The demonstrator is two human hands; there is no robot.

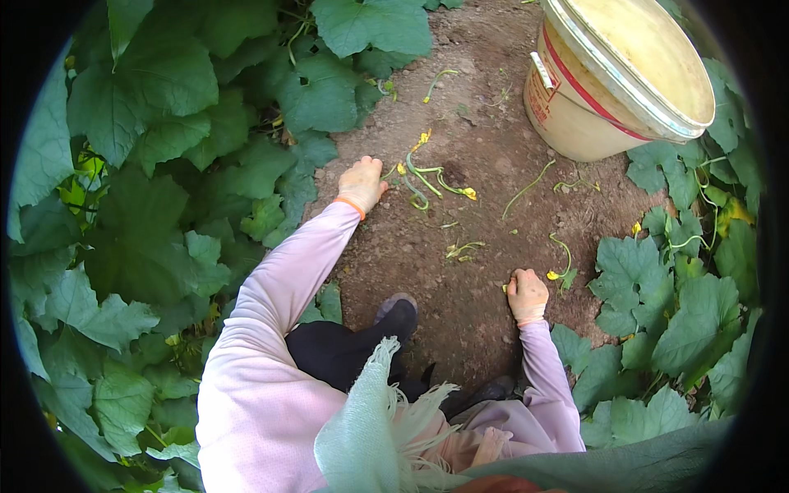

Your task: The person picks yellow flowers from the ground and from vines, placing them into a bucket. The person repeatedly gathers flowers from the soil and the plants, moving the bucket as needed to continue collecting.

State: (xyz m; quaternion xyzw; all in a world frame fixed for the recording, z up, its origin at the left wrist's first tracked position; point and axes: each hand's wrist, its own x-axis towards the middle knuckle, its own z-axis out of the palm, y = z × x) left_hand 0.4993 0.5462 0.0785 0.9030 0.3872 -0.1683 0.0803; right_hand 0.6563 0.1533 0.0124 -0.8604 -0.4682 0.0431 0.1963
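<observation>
My left hand (362, 185), an orange band at its wrist, reaches over the soil at the left with curled fingers. A thin green stem shows beside its fingertips; whether they grip it is hidden. Just right of it lies a small heap of picked green stems (425, 179) with withered yellow flowers (470, 193). My right hand (527, 291) is low over the ground at the right, fingers curled under. A tiny yellow bit shows at its left edge, and what it holds, if anything, cannot be seen. Near it lies a curved stem with a yellow flower (552, 275).
A large off-white plastic bucket (582, 126) with a red stripe stands at the upper right. Broad-leaved vines (154, 215) crowd the left, more leaves (641, 283) the right. Loose stems (527, 191) are scattered on the bare soil path (474, 123). My dark shoe (399, 311) is below.
</observation>
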